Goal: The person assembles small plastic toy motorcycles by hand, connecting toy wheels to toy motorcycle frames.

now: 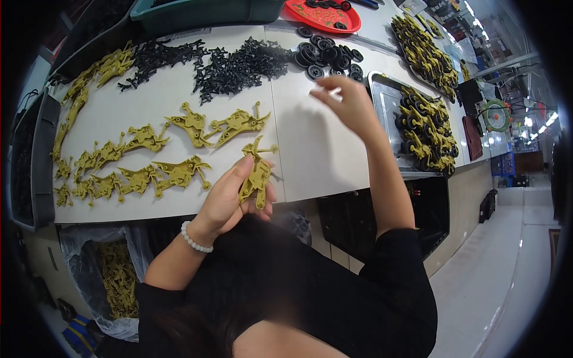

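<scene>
Near the front edge of the table, my left hand (230, 200) is closed around a yellow plastic toy motorcycle body (256, 176), held tilted upward. To the right, my right hand (347, 101) hovers above the tabletop just below a heap of black toy wheels (325, 55). Its thumb and forefinger look slightly apart, with nothing visible between them; the fingertips are blurred. More yellow bodies (140, 178) lie in rows left of my left hand, a few (194, 125) just above it. Small black branched plastic parts (239, 68) are piled beyond them.
A metal tray (377, 98) on the right holds yellow toy motorcycles with wheels; another group (424, 53) stands behind. A red dish (325, 18) and green bin (203, 15) are at the back. A dark bin (36, 161) stands left. Below the edge is a plastic-lined container (77, 262) of yellow parts.
</scene>
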Available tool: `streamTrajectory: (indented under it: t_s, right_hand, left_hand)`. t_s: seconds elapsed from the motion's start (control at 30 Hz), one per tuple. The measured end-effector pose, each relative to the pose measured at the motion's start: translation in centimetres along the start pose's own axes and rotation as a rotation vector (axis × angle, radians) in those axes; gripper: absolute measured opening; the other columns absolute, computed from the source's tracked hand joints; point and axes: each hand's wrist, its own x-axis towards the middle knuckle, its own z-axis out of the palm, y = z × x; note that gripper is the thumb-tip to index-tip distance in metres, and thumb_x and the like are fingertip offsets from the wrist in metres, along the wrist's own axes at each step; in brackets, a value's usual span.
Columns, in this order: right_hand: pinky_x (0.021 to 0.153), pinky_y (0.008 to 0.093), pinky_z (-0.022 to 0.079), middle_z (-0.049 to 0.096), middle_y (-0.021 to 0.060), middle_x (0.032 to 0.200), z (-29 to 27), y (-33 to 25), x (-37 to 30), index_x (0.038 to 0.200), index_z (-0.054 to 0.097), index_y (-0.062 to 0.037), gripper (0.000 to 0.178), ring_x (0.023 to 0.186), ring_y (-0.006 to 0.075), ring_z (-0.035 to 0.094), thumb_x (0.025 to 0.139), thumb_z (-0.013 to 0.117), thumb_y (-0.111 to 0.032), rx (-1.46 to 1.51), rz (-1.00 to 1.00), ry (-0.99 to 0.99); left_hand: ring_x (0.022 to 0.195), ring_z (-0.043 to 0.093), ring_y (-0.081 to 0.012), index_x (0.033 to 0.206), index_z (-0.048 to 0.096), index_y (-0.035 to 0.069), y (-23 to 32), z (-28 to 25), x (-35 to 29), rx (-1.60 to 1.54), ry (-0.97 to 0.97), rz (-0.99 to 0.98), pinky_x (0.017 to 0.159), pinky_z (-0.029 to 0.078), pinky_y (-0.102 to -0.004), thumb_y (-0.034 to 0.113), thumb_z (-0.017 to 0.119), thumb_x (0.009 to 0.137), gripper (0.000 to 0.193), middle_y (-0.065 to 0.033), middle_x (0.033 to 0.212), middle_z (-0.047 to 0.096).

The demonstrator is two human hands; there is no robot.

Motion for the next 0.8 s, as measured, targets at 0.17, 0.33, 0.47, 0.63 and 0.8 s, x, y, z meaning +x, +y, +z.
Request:
streamTrajectory:
  t_s: [0.17, 0.33, 0.47, 0.63, 0.8]
  right_hand:
    - [0.084, 0.0373, 0.047, 0.064, 0.0125, 0.102, 1.7, 3.1, 4.2, 0.109, 0.061, -0.004, 0.044, 0.097, 0.0267, 0.06, 0.074, 0.072, -0.029, -0.316, 0.077, 0.025]
    - [0.083, 0.0358, 0.047, 0.06, 0.0103, 0.1, 2.2, 2.3, 3.0, 0.11, 0.061, -0.0069, 0.041, 0.096, 0.0258, 0.058, 0.071, 0.068, -0.019, -0.202, 0.081, 0.012]
    - [0.086, 0.0319, 0.045, 0.057, 0.0079, 0.105, 0.9, -2.3, -1.6, 0.114, 0.061, -0.0062, 0.047, 0.098, 0.0195, 0.056, 0.069, 0.071, -0.009, 0.258, -0.093, -0.185]
    - [0.083, 0.0327, 0.046, 0.054, 0.0088, 0.103, 0.8, -6.9, -5.2, 0.11, 0.06, -0.0052, 0.047, 0.098, 0.0221, 0.055, 0.065, 0.072, -0.005, 0.323, -0.226, -0.288]
    - [0.081, 0.0343, 0.047, 0.054, 0.0099, 0.099, 1.0, -7.1, -5.4, 0.108, 0.06, -0.0063, 0.045, 0.092, 0.0266, 0.056, 0.065, 0.072, -0.006, 0.087, -0.353, -0.246]
  left_hand:
    - [0.066, 0.063, -0.0237, 0.122, 0.045, 0.001, -0.5, -0.3, -0.1, -0.074, -0.039, -0.014, 0.058, 0.056, -0.0357, 0.045, 0.019, 0.1, 0.056, -0.0143, 0.08, 0.06]
    - [0.067, 0.063, -0.0234, 0.122, 0.046, 0.001, -0.4, -0.6, -0.4, -0.082, -0.023, 0.006, 0.061, 0.056, -0.0362, 0.046, 0.019, 0.1, 0.057, -0.013, 0.079, 0.06]
    - [0.068, 0.063, -0.0232, 0.122, 0.047, 0.001, -0.3, -1.0, -0.6, -0.084, -0.026, 0.005, 0.061, 0.056, -0.0357, 0.048, 0.019, 0.1, 0.058, -0.0127, 0.079, 0.059]
    - [0.067, 0.061, -0.0207, 0.121, 0.049, 0.002, 0.0, -0.2, -0.2, -0.019, -0.048, 0.013, 0.058, 0.053, -0.0337, 0.045, 0.022, 0.101, 0.054, -0.0112, 0.081, 0.06]
    - [0.064, 0.059, -0.0188, 0.12, 0.048, 0.004, 0.0, 0.0, 0.0, 0.081, -0.051, 0.02, 0.054, 0.052, -0.0316, 0.046, 0.023, 0.101, 0.053, -0.0107, 0.08, 0.06]
